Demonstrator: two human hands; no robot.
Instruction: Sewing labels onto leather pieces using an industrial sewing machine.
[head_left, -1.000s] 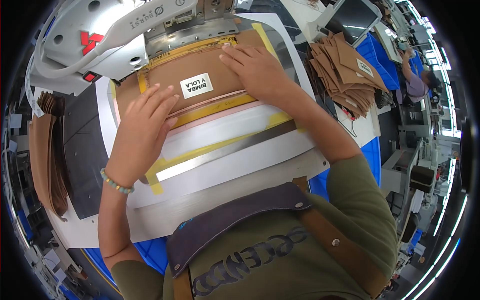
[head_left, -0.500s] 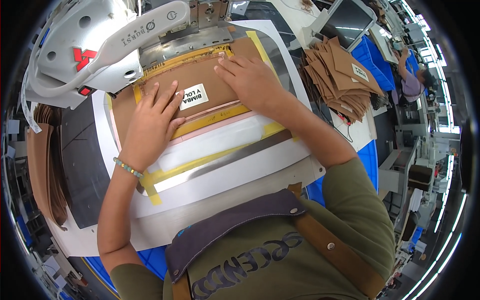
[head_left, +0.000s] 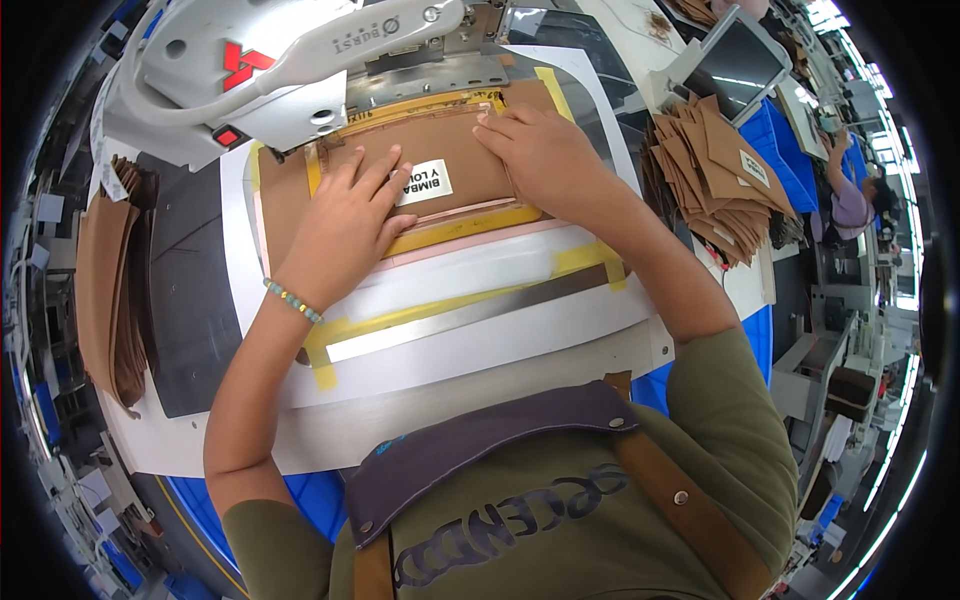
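Note:
A brown panel [head_left: 440, 134] with a white printed label [head_left: 433, 178] lies in a yellow template frame [head_left: 468, 219] beneath a white machine head [head_left: 183, 80]. My left hand [head_left: 345, 225] lies on the panel's left half, fingers spread, partly covering the label. My right hand [head_left: 548, 165] rests on the panel's right side, fingers loosely extended with tips at the top right of the frame. Under the frame are a white sheet [head_left: 470, 348], yellow tape and a shiny metal strip [head_left: 410, 332]. The machine's needle area is hidden.
Brown pieces stand stacked at the left [head_left: 110, 300], and a loose pile [head_left: 705, 185] lies right, beside a screen [head_left: 727, 68] and blue bin [head_left: 775, 150]. A co-worker [head_left: 848, 200] is at the far right. Blue bins [head_left: 650, 390] show below the table edge.
My left hand has edged rightward onto the label, covering part of it. My right hand stays on the panel's right side. The whole view has shifted slightly.

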